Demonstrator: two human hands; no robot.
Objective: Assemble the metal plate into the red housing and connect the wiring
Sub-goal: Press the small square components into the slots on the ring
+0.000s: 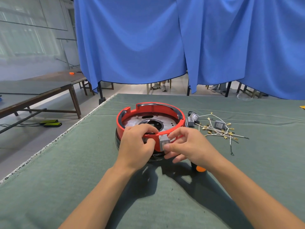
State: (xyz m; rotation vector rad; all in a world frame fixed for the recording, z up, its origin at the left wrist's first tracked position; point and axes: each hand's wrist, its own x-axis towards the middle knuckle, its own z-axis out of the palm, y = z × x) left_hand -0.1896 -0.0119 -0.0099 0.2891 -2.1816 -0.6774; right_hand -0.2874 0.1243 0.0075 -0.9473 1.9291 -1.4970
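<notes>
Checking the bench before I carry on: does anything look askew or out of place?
The grey switch sits proud of the red housing wall, tilted, not flush, with the right hand on it. The wires lie tangled, unconnected.

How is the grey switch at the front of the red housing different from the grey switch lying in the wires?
The front switch sits upright in the red housing wall; the loose switch lies on the green table cover among the white wires. The right hand pinches the front switch; nothing touches the loose one. Both are grey rocker switches.
</notes>
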